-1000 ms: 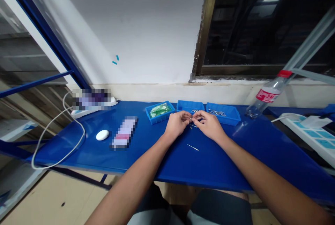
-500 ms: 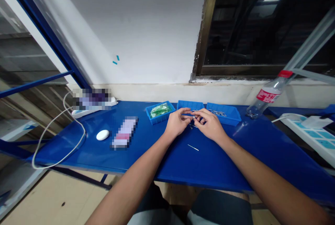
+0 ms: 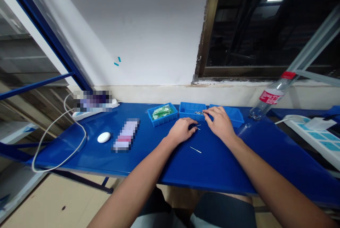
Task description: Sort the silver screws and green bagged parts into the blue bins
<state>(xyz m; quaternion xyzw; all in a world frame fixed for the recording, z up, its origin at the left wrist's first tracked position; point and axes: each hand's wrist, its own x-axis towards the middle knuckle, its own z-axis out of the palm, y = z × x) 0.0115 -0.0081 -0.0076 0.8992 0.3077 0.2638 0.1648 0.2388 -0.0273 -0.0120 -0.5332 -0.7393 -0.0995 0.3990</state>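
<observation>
My left hand (image 3: 182,129) is low over the blue tabletop, thumb and fingers curled together around a thin metal rod (image 3: 197,125) whose end sticks out to the right. Another short pale tip shows just below it. My right hand (image 3: 218,120) has its thumb and forefinger pinched at the front right corner of the middle blue bin (image 3: 192,107); what they hold is too small to make out. Small shiny metal parts (image 3: 198,113) lie in that bin. Closer to me, a separate thin metal pin (image 3: 196,149) rests on the table.
A left blue bin (image 3: 162,119) holds green packets. The right blue bin (image 3: 236,116) is partly behind my right hand. A plastic bottle (image 3: 272,97) leans at the back right, near a power strip (image 3: 316,136). Leftward lie a phone (image 3: 126,134) and a white oval object (image 3: 103,137).
My hands were together over the table and have separated. The right moved slightly right, to the middle bin's edge; the left came down slightly toward the tabletop.
</observation>
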